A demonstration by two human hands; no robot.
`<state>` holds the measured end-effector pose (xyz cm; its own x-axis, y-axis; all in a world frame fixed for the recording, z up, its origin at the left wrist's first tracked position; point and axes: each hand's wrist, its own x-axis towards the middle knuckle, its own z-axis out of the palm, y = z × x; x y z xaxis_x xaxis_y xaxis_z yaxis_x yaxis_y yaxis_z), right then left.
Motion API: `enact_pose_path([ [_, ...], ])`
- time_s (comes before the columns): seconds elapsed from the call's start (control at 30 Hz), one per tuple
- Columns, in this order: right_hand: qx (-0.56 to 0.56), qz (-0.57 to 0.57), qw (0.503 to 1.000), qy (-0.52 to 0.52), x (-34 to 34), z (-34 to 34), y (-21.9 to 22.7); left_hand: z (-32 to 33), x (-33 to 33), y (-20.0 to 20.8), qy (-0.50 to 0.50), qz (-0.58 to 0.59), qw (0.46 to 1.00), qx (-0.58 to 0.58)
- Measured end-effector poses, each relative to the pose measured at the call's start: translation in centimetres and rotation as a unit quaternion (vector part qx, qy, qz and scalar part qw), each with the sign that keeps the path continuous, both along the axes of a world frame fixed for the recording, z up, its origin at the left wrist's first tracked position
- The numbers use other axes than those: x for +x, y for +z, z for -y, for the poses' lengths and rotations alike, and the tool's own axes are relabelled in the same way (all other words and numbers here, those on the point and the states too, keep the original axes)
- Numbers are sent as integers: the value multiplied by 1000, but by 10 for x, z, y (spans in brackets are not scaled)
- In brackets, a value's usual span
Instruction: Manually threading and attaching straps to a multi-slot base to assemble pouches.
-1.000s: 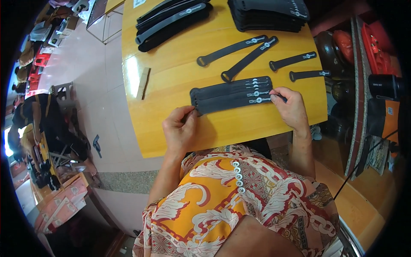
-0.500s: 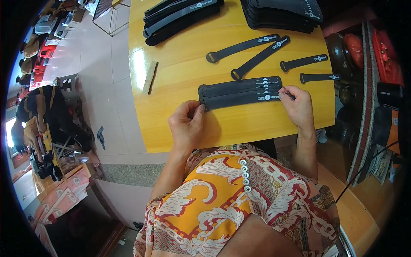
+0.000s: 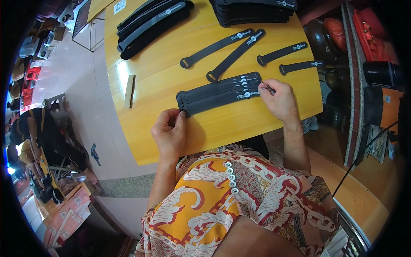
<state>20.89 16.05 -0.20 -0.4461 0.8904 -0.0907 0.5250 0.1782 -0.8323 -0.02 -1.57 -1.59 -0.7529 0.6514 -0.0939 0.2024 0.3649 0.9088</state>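
Observation:
Several black straps point(image 3: 220, 95) lie fanned in an overlapping stack on the yellow wooden table, white print at their right ends and slots at their left. My left hand point(image 3: 169, 130) pinches the near left corner of this stack between thumb and fingers. At the other end, my right hand point(image 3: 279, 100) grips the printed tip of the nearest strap, which curls up dark between thumb and fingertips. Just beyond the stack lie two loose long straps, one point(image 3: 216, 48) partly under or against the other point(image 3: 236, 55). Two shorter straps point(image 3: 282, 53) rest to their right.
Two piles of larger black straps, one at far left point(image 3: 156, 25) and one at far right point(image 3: 257, 13), occupy the table's back. A thin wooden strip point(image 3: 129, 91) lies near the left edge. Dark jars point(image 3: 321, 43) stand right of the table; another person point(image 3: 47, 137) sits at left.
The view has shifted, so the table appears farther left and slightly turned. My right fingers now curl the strap's tip upward; my left hand keeps its hold on the stack's corner.

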Motion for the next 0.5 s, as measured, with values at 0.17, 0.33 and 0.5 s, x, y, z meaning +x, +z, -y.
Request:
enact_pose_path([
  [0.17, -4, 25, 1000, -7, 2, 1, 0, -3, 2, 5, -5, -2, 1000, 2],
  [0.33, 16, 50, 998, -17, -2, 3, 3, -5, 2, 6, -5, 1, 1000, 1],
  [0.5, 47, 49, 997, -22, -6, 6, 0, -4, 0, 6, -4, 8, 1000, -8],
])
